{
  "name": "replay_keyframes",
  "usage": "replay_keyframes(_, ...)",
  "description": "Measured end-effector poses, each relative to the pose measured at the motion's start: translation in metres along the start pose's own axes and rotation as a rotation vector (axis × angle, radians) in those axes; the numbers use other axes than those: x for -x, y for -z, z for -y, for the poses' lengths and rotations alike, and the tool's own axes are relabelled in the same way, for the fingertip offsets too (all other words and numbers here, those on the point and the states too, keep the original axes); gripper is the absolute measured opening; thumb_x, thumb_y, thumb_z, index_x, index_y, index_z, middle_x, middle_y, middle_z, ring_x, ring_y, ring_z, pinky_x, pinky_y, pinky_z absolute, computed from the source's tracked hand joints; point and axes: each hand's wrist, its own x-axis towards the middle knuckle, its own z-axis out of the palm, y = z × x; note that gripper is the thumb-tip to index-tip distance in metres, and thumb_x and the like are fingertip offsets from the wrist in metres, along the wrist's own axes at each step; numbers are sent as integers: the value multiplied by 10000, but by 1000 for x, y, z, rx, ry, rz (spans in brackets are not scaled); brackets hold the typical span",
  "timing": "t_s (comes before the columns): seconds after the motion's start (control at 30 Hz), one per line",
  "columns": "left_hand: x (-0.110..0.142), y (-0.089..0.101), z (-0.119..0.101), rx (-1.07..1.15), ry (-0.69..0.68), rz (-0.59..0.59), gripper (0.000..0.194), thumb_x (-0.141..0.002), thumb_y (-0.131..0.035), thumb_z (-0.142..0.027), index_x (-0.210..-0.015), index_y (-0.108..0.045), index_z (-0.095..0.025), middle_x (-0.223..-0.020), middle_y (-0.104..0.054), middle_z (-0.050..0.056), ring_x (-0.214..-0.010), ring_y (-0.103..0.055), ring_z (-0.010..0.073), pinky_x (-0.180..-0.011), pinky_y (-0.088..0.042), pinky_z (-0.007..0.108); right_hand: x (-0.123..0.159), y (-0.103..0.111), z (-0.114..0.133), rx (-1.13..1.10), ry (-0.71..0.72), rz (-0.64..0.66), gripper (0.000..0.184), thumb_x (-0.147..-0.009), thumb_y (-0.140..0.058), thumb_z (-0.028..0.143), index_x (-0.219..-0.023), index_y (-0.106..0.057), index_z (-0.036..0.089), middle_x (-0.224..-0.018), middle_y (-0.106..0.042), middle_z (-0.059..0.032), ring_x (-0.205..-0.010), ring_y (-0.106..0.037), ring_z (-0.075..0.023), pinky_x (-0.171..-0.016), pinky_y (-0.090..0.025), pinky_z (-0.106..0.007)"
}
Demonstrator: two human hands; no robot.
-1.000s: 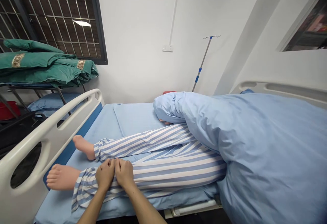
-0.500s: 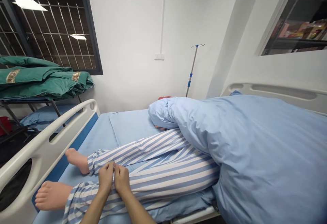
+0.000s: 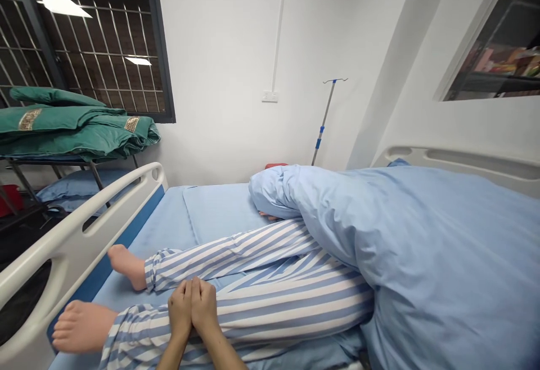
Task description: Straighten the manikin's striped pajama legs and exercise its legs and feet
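My left hand and my right hand are closed into loose fists, pressed side by side over the lower part of the near leg. The blue-and-white striped trousers beneath show no cloth pulled up into the fingers. These are the legs of a lying figure that looks like a care manikin. Its near foot and far foot are bare, toes to the left. A light-blue quilt covers the figure from the thighs upward. The undersides of my fists are hidden.
The bed's white end board stands beyond the feet, and another white board rises at the far right. Folded green bedding lies on a rack at the left. An IV pole stands behind the bed by the wall.
My fists have come closer together and now touch along their sides; they sit slightly lower in view. The view has shifted a little. The legs and quilt look the same.
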Motion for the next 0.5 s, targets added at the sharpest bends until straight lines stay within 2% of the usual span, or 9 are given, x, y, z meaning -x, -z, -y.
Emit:
replay_keyframes(0.13,0,1,-1,-63,13,13,325,-809,-321,-384,-583,-482,-214,-613,-609,53,-598,-503,168,-597,-335,266,-5,6,0,144,-1,45,466,-902,-299,284,-585,-619,164,-622,-662,-82,-548,-553,-149,-503,-265,-249)
replay_keyframes(0.27,3,0,-9,-220,24,89,318,-829,-325,-357,-580,-464,-215,-636,-611,49,-621,-518,171,-569,-296,258,-15,31,14,333,79,76,461,-902,-312,277,-602,-646,172,-657,-681,-93,-565,-566,-156,-515,-235,-266)
replay_keyframes(0.37,6,0,-17,-319,42,124,322,-833,-326,-352,-567,-442,-213,-626,-597,42,-617,-517,169,-553,-265,257,-18,46,23,336,138,47,507,-926,-279,320,-600,-639,175,-627,-668,-73,-547,-545,-141,-515,-220,-269)
replay_keyframes(0.5,7,-1,-19,-339,72,125,337,-840,-321,-377,-564,-428,-215,-621,-596,43,-628,-528,172,-553,-268,251,-11,42,12,292,126,47,532,-940,-256,342,-588,-620,180,-581,-638,-48,-513,-511,-125,-506,-218,-257)
